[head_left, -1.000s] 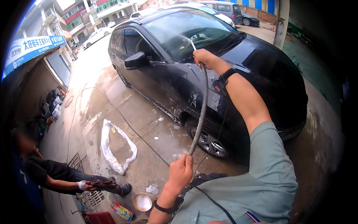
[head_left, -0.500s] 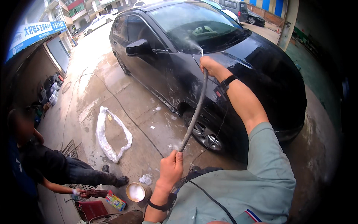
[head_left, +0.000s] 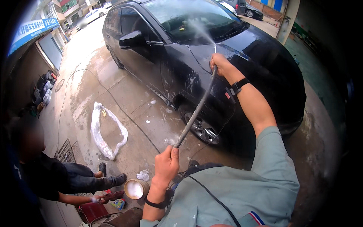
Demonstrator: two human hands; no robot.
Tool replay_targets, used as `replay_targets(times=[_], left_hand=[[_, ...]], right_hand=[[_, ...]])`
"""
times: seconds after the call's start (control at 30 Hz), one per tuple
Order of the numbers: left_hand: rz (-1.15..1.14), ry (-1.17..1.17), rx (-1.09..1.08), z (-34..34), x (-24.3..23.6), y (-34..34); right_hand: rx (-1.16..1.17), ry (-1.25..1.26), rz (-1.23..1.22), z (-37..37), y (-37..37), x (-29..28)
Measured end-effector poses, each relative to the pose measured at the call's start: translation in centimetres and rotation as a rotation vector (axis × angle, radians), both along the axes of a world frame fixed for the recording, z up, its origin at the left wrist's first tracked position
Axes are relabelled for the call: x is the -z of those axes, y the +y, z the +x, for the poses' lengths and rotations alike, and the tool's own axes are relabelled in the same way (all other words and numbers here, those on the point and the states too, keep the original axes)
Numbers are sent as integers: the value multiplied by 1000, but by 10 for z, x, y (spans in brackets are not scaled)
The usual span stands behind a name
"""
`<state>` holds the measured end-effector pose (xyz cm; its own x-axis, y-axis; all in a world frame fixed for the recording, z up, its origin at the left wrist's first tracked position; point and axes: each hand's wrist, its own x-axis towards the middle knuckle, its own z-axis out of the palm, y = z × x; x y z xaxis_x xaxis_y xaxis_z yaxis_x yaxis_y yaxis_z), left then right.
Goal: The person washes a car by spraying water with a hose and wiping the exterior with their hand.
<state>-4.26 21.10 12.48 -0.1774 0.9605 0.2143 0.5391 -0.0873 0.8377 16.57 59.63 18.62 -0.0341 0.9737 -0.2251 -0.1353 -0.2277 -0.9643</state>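
My right hand [head_left: 221, 64] is closed round the front of a long pressure washer wand [head_left: 197, 109], just behind its thin tip. My left hand [head_left: 166, 164] grips the wand's rear part, close to my body. From the tip a fine water spray fans out over the base of the windshield [head_left: 181, 19]. Wet and black, the car [head_left: 170, 72] stands before me, its front wheel [head_left: 200, 126] below the wand. The wand passes above the front fender without visibly touching it.
At left, a co-worker [head_left: 49, 178] bends over, holding a dark red cloth [head_left: 113, 195]. A bucket of suds [head_left: 134, 189] stands near my left forearm. White plastic sheeting [head_left: 96, 128] lies on the wet ground, and a thin dark hose [head_left: 117, 102] crosses it nearby.
The wand's tip and its spray have shifted right along the windshield's base, both hands still holding on. The co-worker has leaned closer to the bucket. My view has turned slightly.
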Motion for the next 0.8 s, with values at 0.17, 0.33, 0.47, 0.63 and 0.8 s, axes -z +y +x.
replay_targets(times=[0.17,0.33,0.47,0.63,0.8], left_hand=[[-57,-9,-7,-8,16,-5],[-109,34,-59,-28,46,-30],[-174,-24,-113,-39,66,-55],[-227,2,-230,-57,99,-94],[-235,-116,-397,-81,135,-147]], right_hand=[[62,27,-21,25,-23,19],[-40,21,-181,16,-66,36],[-3,83,-171,-1,-93,62],[54,72,-144,-36,-126,100],[-5,91,-253,-77,-173,153]])
